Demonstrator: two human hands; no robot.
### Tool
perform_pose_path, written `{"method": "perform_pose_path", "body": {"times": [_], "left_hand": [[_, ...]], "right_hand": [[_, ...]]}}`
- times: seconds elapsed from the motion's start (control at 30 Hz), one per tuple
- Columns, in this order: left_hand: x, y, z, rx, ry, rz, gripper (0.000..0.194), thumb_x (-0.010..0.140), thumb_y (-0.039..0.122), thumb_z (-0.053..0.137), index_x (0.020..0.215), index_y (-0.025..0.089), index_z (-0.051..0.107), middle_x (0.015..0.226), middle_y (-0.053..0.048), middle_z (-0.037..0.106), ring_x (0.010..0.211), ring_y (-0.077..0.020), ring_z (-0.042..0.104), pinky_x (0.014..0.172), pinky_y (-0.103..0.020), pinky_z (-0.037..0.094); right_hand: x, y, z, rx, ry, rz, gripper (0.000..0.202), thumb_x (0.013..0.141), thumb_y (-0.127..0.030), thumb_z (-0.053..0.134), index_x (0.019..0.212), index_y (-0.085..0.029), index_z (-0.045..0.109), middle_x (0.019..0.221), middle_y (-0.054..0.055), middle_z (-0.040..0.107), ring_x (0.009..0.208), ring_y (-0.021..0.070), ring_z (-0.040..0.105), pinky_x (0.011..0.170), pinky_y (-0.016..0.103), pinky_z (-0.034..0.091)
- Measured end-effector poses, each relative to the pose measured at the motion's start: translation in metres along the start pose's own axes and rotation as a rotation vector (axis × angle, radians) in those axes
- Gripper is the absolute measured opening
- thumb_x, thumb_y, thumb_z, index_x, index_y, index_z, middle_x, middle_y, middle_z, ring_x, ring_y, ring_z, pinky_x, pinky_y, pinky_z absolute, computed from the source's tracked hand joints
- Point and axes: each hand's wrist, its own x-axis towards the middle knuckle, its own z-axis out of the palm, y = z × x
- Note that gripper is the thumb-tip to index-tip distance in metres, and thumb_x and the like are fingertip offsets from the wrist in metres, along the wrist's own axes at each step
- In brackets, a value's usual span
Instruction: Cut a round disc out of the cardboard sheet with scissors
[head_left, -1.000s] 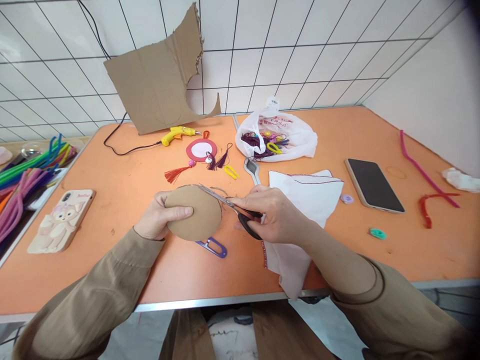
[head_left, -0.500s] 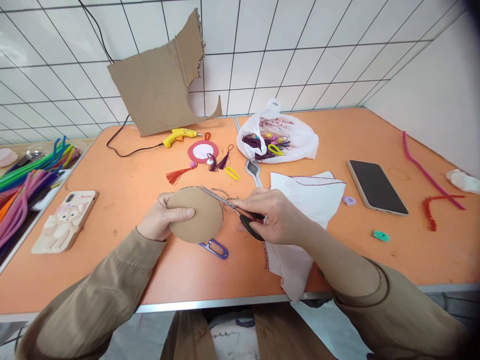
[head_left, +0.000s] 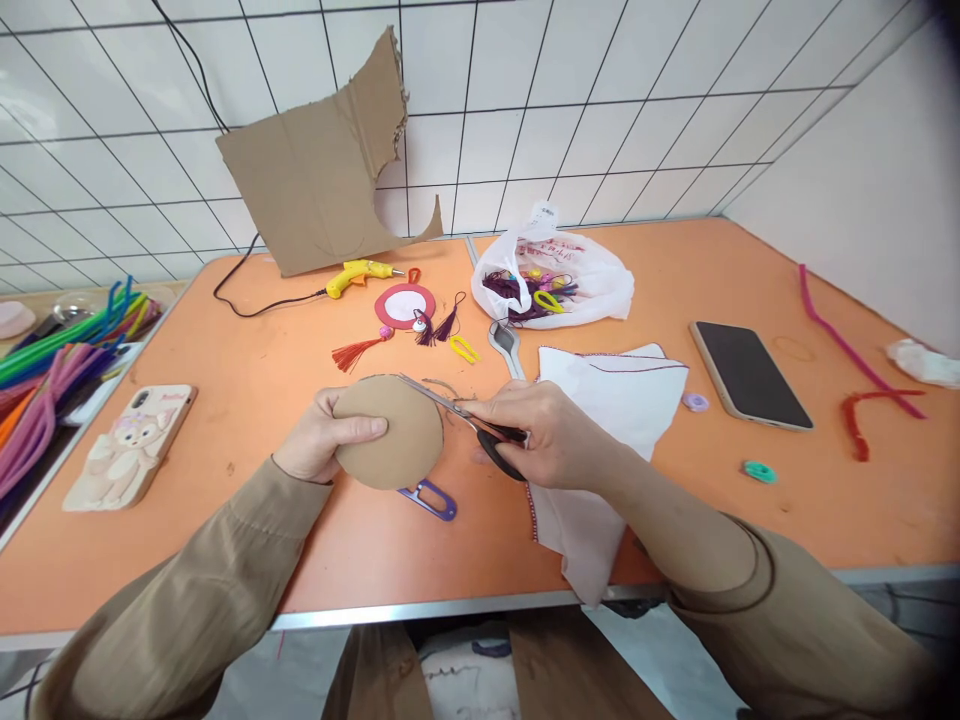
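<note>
My left hand pinches a round cardboard disc by its left side, thumb on top and the other fingers beneath it. My right hand is closed round the black handles of a pair of scissors. The blades lie along the disc's upper right edge, nearly closed. Thin dark cardboard trimmings show just behind the blades. A purple thread snipper lies on the table, its upper end hidden under the disc. White cloth with red stitched edging lies under and behind my right hand.
A yellow glue gun lies before a cut cardboard sheet leaning on the wall. Behind my hands are a red-rimmed disc with tassels and a plastic bag. Phones lie left and right; pipe cleaners fill the far left.
Hardly anything differs. The scissor blades have closed slightly at the disc's edge, and the whole view has shifted a little.
</note>
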Motion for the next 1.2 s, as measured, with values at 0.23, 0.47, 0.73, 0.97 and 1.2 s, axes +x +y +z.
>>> {"method": "perform_pose_path", "body": {"times": [0.23,0.47,0.73,0.97,1.2], "left_hand": [[-0.001,0.0015,-0.0025,0.014,-0.006,-0.01,0.028,0.059,0.02,0.085,0.085,0.014,0.08,0.081,-0.01,0.078,0.068,-0.0261,0.072,0.061,-0.034,0.059],[-0.0043,0.0039,0.0033,0.001,0.019,0.01,0.026,0.059,0.02,0.086,0.084,0.016,0.08,0.078,-0.008,0.078,0.065,-0.0225,0.071,0.059,-0.03,0.058],[-0.0047,0.0066,0.0007,0.094,-0.11,-0.033,0.029,0.067,0.023,0.082,0.094,0.012,0.078,0.085,-0.011,0.078,0.072,-0.0271,0.073,0.068,-0.038,0.06],[-0.0019,0.003,-0.0026,0.129,-0.143,-0.038,0.038,0.066,0.026,0.082,0.099,0.008,0.076,0.091,-0.016,0.077,0.084,-0.0345,0.073,0.076,-0.046,0.058],[-0.0041,0.0024,-0.0006,0.107,-0.082,-0.057,0.034,0.065,0.022,0.083,0.095,0.009,0.076,0.085,-0.013,0.077,0.075,-0.0313,0.073,0.07,-0.044,0.059]], "right_hand": [[-0.0011,0.0016,0.0003,0.035,0.003,-0.004,0.024,0.077,-0.005,0.049,0.085,-0.017,0.068,0.056,-0.002,0.056,0.052,0.0103,0.046,0.053,0.022,0.033],[0.0009,0.003,0.0048,0.173,0.026,0.092,0.016,0.079,-0.014,0.058,0.091,-0.015,0.068,0.06,-0.003,0.056,0.054,0.0092,0.042,0.051,0.02,0.035],[0.0027,0.0026,0.005,0.055,-0.006,0.068,0.007,0.076,-0.013,0.058,0.079,-0.017,0.064,0.057,-0.004,0.049,0.054,0.0104,0.042,0.055,0.025,0.032],[0.0018,0.0018,0.006,-0.043,0.008,0.028,0.02,0.074,-0.011,0.054,0.09,-0.017,0.064,0.058,-0.005,0.05,0.055,0.0106,0.045,0.057,0.025,0.03],[0.0018,0.003,0.007,0.041,0.007,0.028,0.022,0.077,-0.008,0.052,0.091,-0.018,0.067,0.056,-0.004,0.05,0.054,0.0112,0.042,0.054,0.024,0.03]]}}
